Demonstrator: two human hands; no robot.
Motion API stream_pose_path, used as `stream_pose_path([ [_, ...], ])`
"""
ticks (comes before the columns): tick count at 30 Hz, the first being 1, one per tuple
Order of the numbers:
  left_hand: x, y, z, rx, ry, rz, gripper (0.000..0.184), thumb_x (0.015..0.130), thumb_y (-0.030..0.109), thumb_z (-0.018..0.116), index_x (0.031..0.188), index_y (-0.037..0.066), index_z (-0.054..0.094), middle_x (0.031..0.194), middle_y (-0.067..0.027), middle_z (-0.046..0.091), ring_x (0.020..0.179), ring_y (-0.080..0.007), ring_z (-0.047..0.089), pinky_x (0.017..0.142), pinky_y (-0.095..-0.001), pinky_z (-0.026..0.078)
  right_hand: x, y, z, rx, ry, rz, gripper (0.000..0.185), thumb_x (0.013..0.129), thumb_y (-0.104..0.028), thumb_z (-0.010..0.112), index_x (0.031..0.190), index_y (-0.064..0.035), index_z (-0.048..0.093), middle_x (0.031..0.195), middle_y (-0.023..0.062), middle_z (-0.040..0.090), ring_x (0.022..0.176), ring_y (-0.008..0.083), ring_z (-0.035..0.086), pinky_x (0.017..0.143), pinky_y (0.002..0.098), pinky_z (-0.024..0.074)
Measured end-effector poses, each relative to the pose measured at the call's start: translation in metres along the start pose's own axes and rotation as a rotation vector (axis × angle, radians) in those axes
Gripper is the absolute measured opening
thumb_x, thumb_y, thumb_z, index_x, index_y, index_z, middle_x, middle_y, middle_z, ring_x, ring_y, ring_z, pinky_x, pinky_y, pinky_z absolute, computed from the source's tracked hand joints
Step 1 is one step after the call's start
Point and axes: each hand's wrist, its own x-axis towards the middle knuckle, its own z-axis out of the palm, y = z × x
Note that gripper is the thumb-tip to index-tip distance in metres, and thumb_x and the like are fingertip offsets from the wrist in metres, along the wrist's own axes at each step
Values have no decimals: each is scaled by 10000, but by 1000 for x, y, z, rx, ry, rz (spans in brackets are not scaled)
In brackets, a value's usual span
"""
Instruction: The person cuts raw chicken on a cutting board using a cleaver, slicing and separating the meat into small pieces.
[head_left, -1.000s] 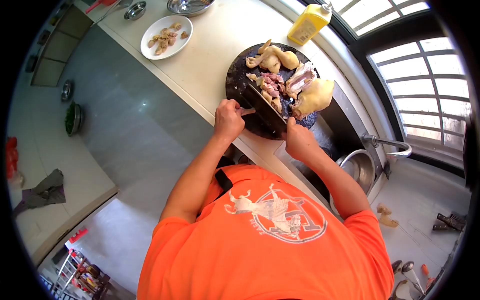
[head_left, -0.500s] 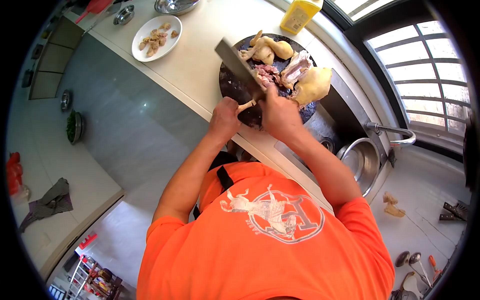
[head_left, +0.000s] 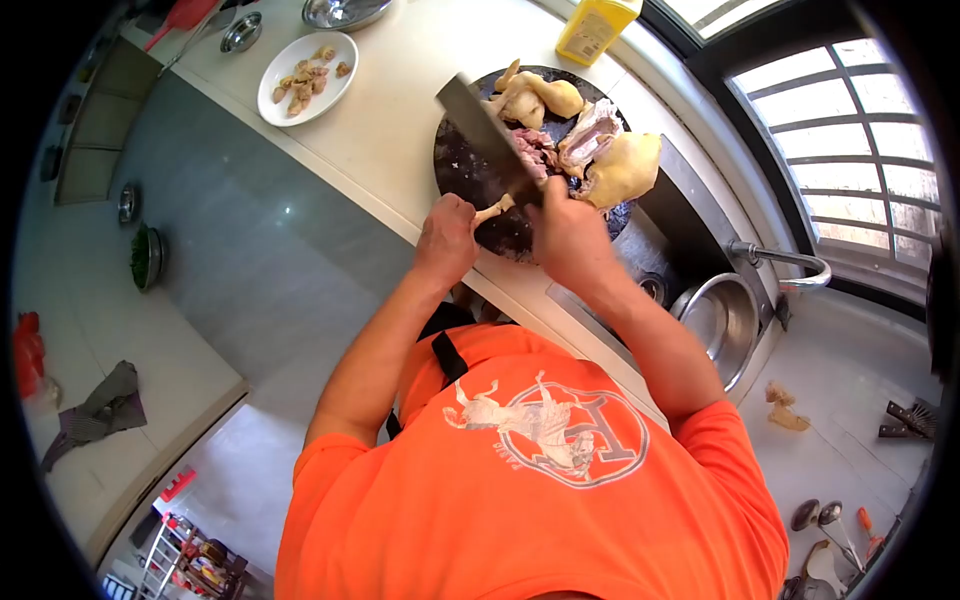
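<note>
My right hand [head_left: 574, 232] is wrapped round the handle of a cleaver [head_left: 484, 132], its wide blade slanting up and left over a round dark chopping board [head_left: 462, 178]. Between the closed fingers of my left hand [head_left: 447, 236] is a piece of chicken [head_left: 494, 210], its pale bony end sticking out just left of the blade. Cut reddish meat [head_left: 535, 150] lies beyond the cleaver. Further chicken parts rest on the board: a yellowish piece [head_left: 540, 98] at the back, an opened carcass [head_left: 590, 135], and a large skin-on piece [head_left: 622, 172] at the right.
A white plate [head_left: 341, 97] with chopped chicken pieces stands left of the board. Behind the board is a yellow bottle [head_left: 598, 30]. To the right are a faucet [head_left: 790, 262] and a metal basin [head_left: 722, 325]. Metal bowls [head_left: 240, 33] sit at the counter's far left.
My right hand and the cleaver have shifted slightly right, away from the chicken piece's bony end. My left hand keeps its hold with little movement.
</note>
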Motion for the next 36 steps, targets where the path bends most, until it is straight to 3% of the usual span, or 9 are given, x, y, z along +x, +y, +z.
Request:
stream_pose_path([
  [5, 1, 2, -4, 28, 54, -39, 57, 814, -33, 697, 866, -31, 676, 876, -198, 633, 831, -419, 638, 750, -490, 527, 14, 12, 32, -44, -166, 12, 238, 851, -6, 604, 1052, 37, 484, 925, 313, 718, 883, 465, 731, 781, 539, 583],
  [12, 14, -9, 12, -355, 121, -349, 91, 848, 12, 740, 908, -35, 690, 884, -170, 712, 737, -257, 704, 700, -377, 557, 10, 49, 19, 51, -102, 84, 275, 982, -170, 610, 1102, 52, 500, 972, 308, 700, 950, 506, 675, 833, 572, 532],
  [15, 19, 1, 23, -231, 63, -391, 127, 837, 33, 775, 920, -26, 699, 845, -151, 717, 717, -221, 698, 679, -349, 553, 3, 51, 12, 52, 3, 74, 258, 984, -162, 593, 1087, 52, 491, 896, 298, 696, 857, 504, 679, 788, 575, 534],
  [19, 17, 5, 25, -234, 81, -344, 113, 789, -11, 737, 877, -41, 674, 832, -202, 682, 776, -372, 688, 716, -436, 541, -1, 28, 8, 73, 54, -12, 245, 979, -144, 577, 1088, 54, 483, 847, 294, 698, 781, 500, 687, 745, 576, 542],
  [22, 15, 5, 31, -169, 137, -295, 130, 799, 22, 771, 904, -33, 717, 806, -168, 696, 705, -286, 688, 680, -374, 546, 10, 26, 30, 43, 2, -19, 250, 975, -158, 598, 1059, 42, 474, 828, 305, 683, 768, 510, 672, 733, 594, 523],
  [27, 15, 3, 32, -181, 148, -268, 68, 795, -23, 699, 860, -41, 696, 846, -219, 670, 765, -381, 672, 727, -431, 540, 20, 26, 20, -6, -7, -60, 271, 973, -168, 613, 1054, 48, 471, 804, 300, 675, 773, 506, 671, 718, 595, 517],
  [28, 14, 3, 33, -180, 159, -257, 61, 798, -26, 693, 857, -40, 695, 848, -222, 670, 768, -382, 672, 727, -434, 539, 19, 21, 11, -29, 61, -111, 241, 927, -79, 585, 1096, 53, 475, 774, 276, 699, 734, 480, 702, 669, 572, 552],
  [31, 14, 8, 31, -259, 137, -314, 32, 802, -34, 682, 833, -43, 683, 851, -228, 671, 788, -392, 674, 726, -459, 535, 11, -5, -20, 159, 284, -161, 277, 906, -65, 619, 1101, 58, 465, 725, 266, 685, 691, 486, 689, 647, 579, 545],
  [36, 14, 5, 33, -125, 207, -214, 28, 804, -18, 701, 813, -31, 679, 815, -229, 668, 755, -406, 655, 707, -459, 535, 42, 19, 30, -40, -135, -34, 230, 870, -43, 605, 1048, 70, 515, 982, 339, 694, 960, 500, 698, 808, 572, 559],
])
